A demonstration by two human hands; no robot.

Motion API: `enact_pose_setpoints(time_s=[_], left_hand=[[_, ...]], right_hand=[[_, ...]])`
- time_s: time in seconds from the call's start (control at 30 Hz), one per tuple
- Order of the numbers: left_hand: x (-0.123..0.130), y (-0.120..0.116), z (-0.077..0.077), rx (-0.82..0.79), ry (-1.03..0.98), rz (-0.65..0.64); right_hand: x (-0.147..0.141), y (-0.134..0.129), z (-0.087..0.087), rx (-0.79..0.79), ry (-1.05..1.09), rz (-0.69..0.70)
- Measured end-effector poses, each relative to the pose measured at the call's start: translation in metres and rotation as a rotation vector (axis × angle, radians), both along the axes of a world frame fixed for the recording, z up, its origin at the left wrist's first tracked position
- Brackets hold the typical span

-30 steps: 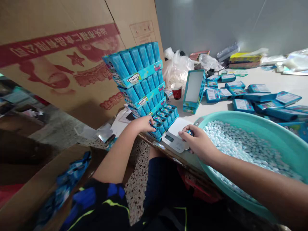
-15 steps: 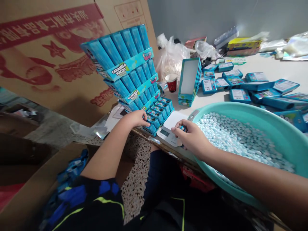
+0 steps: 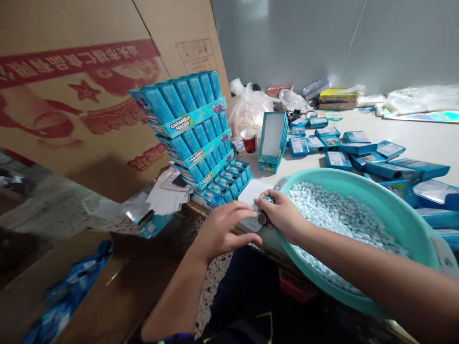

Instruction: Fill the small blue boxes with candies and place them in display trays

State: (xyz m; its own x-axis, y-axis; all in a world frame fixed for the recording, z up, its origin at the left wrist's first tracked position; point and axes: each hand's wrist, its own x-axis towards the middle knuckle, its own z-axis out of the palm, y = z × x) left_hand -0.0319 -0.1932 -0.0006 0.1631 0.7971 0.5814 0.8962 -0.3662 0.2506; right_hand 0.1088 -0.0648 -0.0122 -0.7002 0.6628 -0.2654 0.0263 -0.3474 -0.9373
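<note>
My right hand (image 3: 281, 210) is closed round a small cylinder (image 3: 263, 219) with a round brownish end; a bit of blue shows at the fingers. It is over the white digital scale (image 3: 247, 192), by the left rim of a turquoise basin (image 3: 358, 173) with pale blue candies (image 3: 333, 210) in it. My left hand (image 3: 229, 229) is just left of it, thumb and fingers apart, holding nothing. Beyond my left hand, a display tray holds small blue candy boxes (image 3: 229, 179) with dark round openings. Behind it rises a stack of filled trays (image 3: 186, 122) labelled "Caramelo Macizo".
Nested blue trays (image 3: 273, 138) and a red paper cup (image 3: 248, 141) stand behind the scale. Loose blue boxes (image 3: 339, 160) lie at the right. A big printed carton (image 3: 107, 95) is on the left, with an open carton (image 3: 136, 286) below the table edge.
My left hand has left the boxes in the front tray and moved right, toward my right hand, opening. My right hand still grips the cylinder, its brown end now turned into view.
</note>
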Motion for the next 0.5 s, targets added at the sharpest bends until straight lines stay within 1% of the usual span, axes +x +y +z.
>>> enact_pose_setpoints(time_s=[0.03, 0.1, 0.17, 0.23, 0.3, 0.4, 0.47, 0.5], left_hand=[[0.005, 0.005, -0.002, 0.01, 0.101, -0.048], [0.01, 0.015, -0.007, 0.08, 0.242, -0.066], [0.01, 0.023, -0.011, 0.172, 0.269, -0.038], [0.009, 0.026, -0.014, 0.21, 0.272, -0.03], [0.006, 0.023, -0.018, 0.24, 0.305, -0.037], [-0.001, 0.012, -0.023, 0.282, 0.369, -0.053], [-0.009, 0.006, -0.024, 0.305, 0.373, -0.004], [-0.014, 0.005, -0.023, 0.305, 0.36, 0.06]], right_hand=[[0.0, 0.0, -0.001, 0.013, 0.01, 0.001], [-0.001, 0.001, -0.004, 0.014, 0.027, -0.001], [-0.001, 0.002, -0.005, -0.008, 0.038, -0.001], [-0.002, 0.002, -0.004, -0.031, 0.041, -0.004], [-0.002, 0.002, -0.002, -0.032, 0.022, -0.002], [-0.002, 0.001, 0.0, 0.054, -0.028, 0.041], [-0.002, 0.001, 0.0, 0.105, -0.034, 0.072], [-0.002, 0.001, 0.0, 0.107, -0.029, 0.079]])
